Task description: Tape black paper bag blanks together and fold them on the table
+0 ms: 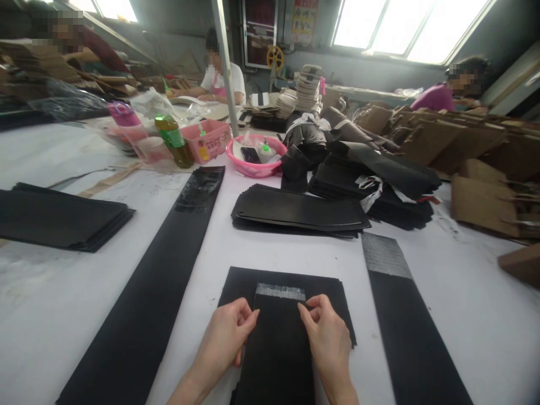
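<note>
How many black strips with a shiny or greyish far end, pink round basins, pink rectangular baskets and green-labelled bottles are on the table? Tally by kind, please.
Black strips, left, middle and right: 3
Pink round basin: 1
Pink rectangular basket: 1
Green-labelled bottle: 1
Total: 6

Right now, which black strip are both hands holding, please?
The middle strip, pinched by the left hand and right hand; the left strip and right strip lie untouched.

- Left hand (228,333) and right hand (329,336): fingertips pinching opposite edges of a narrow black strip (278,349), far end shiny.
- Wider black sheet (240,280): beneath the strip.
- Black stack (299,211): beyond, on white table (295,256).
- Pink basin (253,169): behind the stack.
</note>
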